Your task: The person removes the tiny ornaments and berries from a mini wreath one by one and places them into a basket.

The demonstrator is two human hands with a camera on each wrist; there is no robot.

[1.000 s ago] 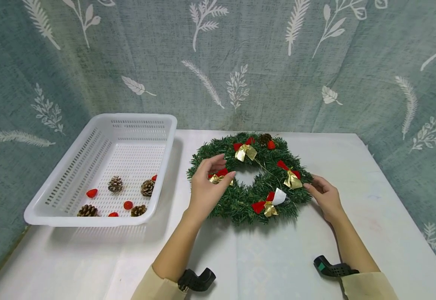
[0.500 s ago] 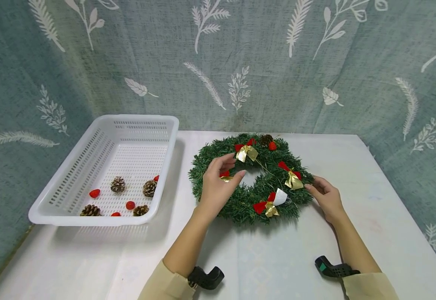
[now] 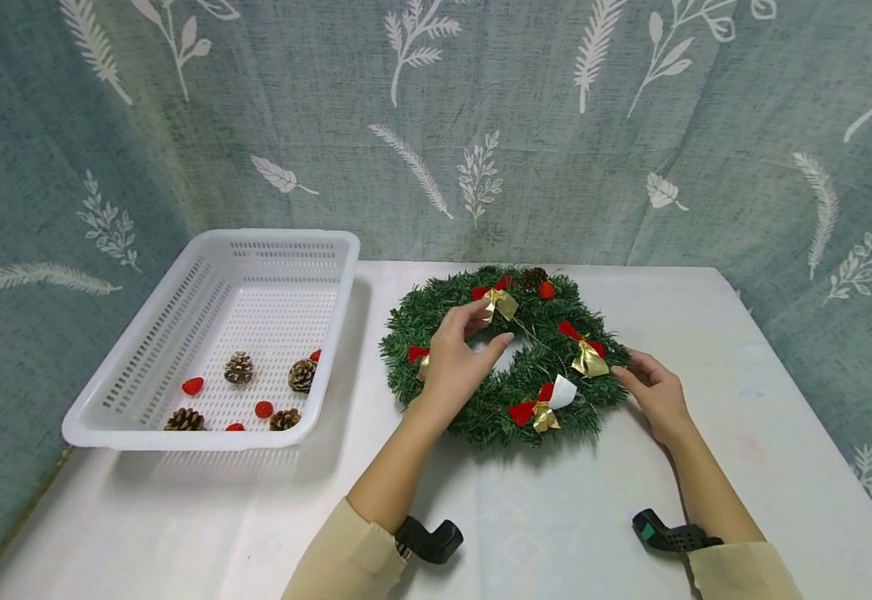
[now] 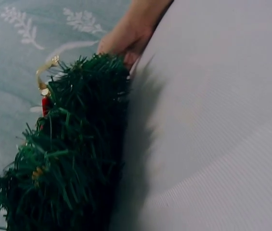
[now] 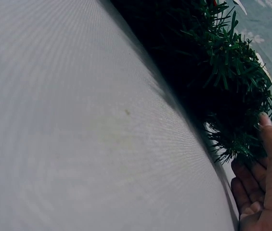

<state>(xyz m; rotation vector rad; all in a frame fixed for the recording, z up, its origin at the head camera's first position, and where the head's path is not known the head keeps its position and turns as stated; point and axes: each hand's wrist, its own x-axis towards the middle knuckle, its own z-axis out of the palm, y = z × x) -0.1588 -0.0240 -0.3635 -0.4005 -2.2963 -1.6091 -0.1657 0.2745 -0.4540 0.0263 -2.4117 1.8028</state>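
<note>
A green Christmas wreath [image 3: 413, 317] lies on the white table, dressed with several red-and-gold bows. My left hand [image 3: 454, 354] hovers over its left side and central hole, thumb and fingers apart with nothing between them. Its fingertips overlap the far gold bow [image 3: 502, 305] in the head view, and the hand partly covers the left bow [image 3: 418, 354]. At the right edge, my right hand [image 3: 655, 392] grips the wreath, thumb on top and fingers at the underside, beside the right bow [image 3: 590, 358]. A bow with a white piece [image 3: 562, 392] sits at the near side.
To the left stands a white plastic basket [image 3: 343, 292] with several pine cones [image 3: 238, 367] and red berry-like pieces [image 3: 192, 386] in it. Another pine cone [image 3: 533, 279] and a red piece [image 3: 547, 290] sit on the wreath's far side. A patterned green curtain [image 3: 541, 200] hangs behind the table.
My left hand has moved rightward and slightly away from me, from over the left bow toward the far bow. The right hand keeps its place at the wreath's edge.
</note>
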